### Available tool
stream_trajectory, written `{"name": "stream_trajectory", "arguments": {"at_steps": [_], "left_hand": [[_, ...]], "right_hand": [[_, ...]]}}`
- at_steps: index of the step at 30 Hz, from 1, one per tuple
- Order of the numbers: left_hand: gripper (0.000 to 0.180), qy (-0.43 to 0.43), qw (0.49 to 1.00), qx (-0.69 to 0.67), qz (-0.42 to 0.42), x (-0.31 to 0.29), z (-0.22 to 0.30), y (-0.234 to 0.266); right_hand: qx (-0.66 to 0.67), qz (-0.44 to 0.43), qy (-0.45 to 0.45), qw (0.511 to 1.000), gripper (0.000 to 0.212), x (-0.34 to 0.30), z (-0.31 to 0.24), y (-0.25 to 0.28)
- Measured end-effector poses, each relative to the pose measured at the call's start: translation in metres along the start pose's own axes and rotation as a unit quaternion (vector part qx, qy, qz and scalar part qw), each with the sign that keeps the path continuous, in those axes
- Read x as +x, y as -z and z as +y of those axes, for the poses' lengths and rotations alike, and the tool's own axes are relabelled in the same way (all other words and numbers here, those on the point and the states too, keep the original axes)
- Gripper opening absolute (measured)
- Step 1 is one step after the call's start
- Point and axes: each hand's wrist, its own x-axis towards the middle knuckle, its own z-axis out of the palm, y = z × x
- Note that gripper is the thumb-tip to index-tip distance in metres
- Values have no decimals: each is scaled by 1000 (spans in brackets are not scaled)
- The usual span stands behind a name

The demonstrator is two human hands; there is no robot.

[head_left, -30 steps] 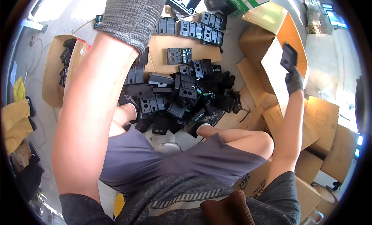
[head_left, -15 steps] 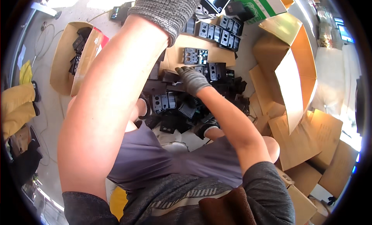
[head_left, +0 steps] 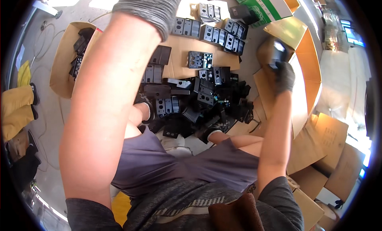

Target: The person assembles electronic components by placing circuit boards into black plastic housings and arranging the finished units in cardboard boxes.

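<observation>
My right hand [head_left: 285,78], in a grey glove, is closed around a blurred black plastic casing [head_left: 278,53] with a shiny pale face. It holds the casing at the opening of a cardboard box [head_left: 314,68] on the right. My left hand [head_left: 148,8], also gloved, reaches far forward; the upper edge cuts off its fingers, so its grip is hidden. Near it stand several black casings [head_left: 187,27] in rows. A single casing with a green circuit board [head_left: 200,60] lies on a flat cardboard sheet [head_left: 181,52] in the middle.
A heap of black casings and parts [head_left: 207,107] lies between my feet. On the left stands a cardboard box [head_left: 59,60] with black parts inside. A green and white box [head_left: 270,8] is at the far right. Flattened cartons [head_left: 318,139] pile up at my right.
My right hand has swung from the heap rightward to the box, now with a black casing in it. My left hand has shifted slightly left, uncovering more casings behind it.
</observation>
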Motion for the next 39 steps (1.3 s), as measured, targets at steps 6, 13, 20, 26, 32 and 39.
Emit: {"name": "stream_trajectory", "arguments": {"at_steps": [6, 13, 20, 26, 32, 39], "left_hand": [[16, -24, 996, -63, 56, 12, 7, 9], [20, -44, 991, -80, 93, 15, 17, 20], [21, -49, 992, -83, 81, 20, 21, 41], [22, -43, 993, -71, 86, 27, 18, 58], [23, -30, 994, -88, 60, 31, 6, 52], [25, -18, 995, -98, 28, 31, -4, 37]], "right_hand": [[371, 153, -65, 914, 44, 56, -29, 122], [-209, -311, 285, 882, 46, -101, 41, -190], [-476, -414, 311, 711, 95, -198, 25, -349], [-59, -544, -164, 821, 55, -142, 65, -309], [146, -481, -417, 757, 50, -109, 109, -212], [91, -322, -288, 897, 39, -116, 87, -176]]}}
